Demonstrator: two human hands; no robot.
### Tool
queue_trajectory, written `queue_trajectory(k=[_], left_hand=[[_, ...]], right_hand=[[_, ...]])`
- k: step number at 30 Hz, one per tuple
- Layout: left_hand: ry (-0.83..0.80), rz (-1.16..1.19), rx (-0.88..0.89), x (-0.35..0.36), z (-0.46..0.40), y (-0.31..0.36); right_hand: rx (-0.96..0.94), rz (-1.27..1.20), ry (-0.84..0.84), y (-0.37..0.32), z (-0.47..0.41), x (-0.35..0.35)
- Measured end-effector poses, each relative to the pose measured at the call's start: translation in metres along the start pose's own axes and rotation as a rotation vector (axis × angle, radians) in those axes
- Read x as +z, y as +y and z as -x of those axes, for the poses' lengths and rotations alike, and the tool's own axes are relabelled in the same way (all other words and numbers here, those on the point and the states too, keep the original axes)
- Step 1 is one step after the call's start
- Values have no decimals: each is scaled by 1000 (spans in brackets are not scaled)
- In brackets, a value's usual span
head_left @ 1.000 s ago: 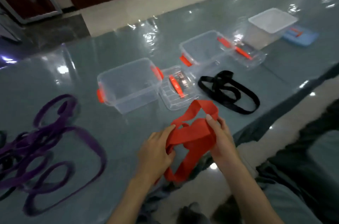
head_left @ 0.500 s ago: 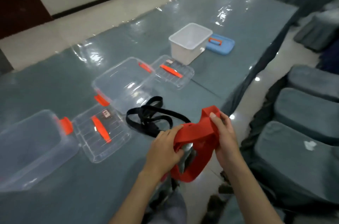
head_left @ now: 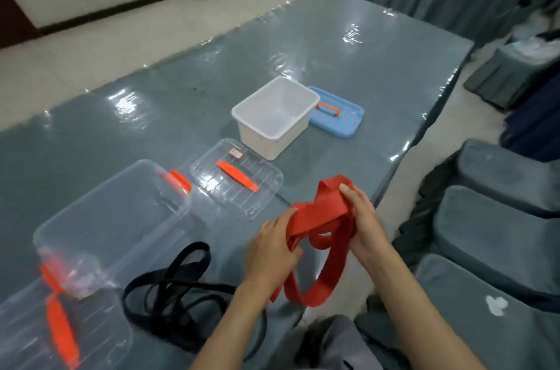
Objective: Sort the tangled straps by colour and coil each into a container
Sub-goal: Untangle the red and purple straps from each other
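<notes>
One red strap is bunched between our two hands at about 5 o'clock from the table's middle, over its near edge, with a loop hanging below. Our left hand curls round the gathered folds from the 9 o'clock side; our right hand closes over the top of the bundle, thumb lying along the upper band. One black strap lies in a loose tangle on the table at 8 o'clock of the red one. We count two open containers, a clear container with orange latches and a white container at 12 o'clock of our hands, and three lids: a clear lid between them, a blue lid just beside the white one, and a second clear lid cut off at the lower left corner. Against half a second ago, the view has swung right, so the containers sit lower and nearer, and the bundle looks more tightly wound. Blur softens the near container, and our forearm covers part of the black tangle.
</notes>
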State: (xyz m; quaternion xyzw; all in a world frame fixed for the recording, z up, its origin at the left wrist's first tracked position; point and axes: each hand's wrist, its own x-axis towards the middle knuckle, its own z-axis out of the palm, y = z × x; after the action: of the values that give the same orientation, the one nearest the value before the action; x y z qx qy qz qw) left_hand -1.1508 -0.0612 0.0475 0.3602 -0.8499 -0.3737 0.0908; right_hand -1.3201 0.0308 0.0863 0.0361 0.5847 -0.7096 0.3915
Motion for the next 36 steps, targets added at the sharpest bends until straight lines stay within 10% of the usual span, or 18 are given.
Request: queue_trajectory(k=[11, 17, 23, 36], left_hand=[[215, -87, -257, 62, -167, 61], [227, 112, -474, 103, -230, 72], [252, 154, -650, 138, -249, 70], [140, 27, -656, 93, -233, 72]], right_hand=[[208, 80, -432, -91, -221, -2], [198, 567, -490, -112, -325, -30], [7, 1195, -559, -103, -385, -57], [-741, 1406, -929, -134, -368, -23]])
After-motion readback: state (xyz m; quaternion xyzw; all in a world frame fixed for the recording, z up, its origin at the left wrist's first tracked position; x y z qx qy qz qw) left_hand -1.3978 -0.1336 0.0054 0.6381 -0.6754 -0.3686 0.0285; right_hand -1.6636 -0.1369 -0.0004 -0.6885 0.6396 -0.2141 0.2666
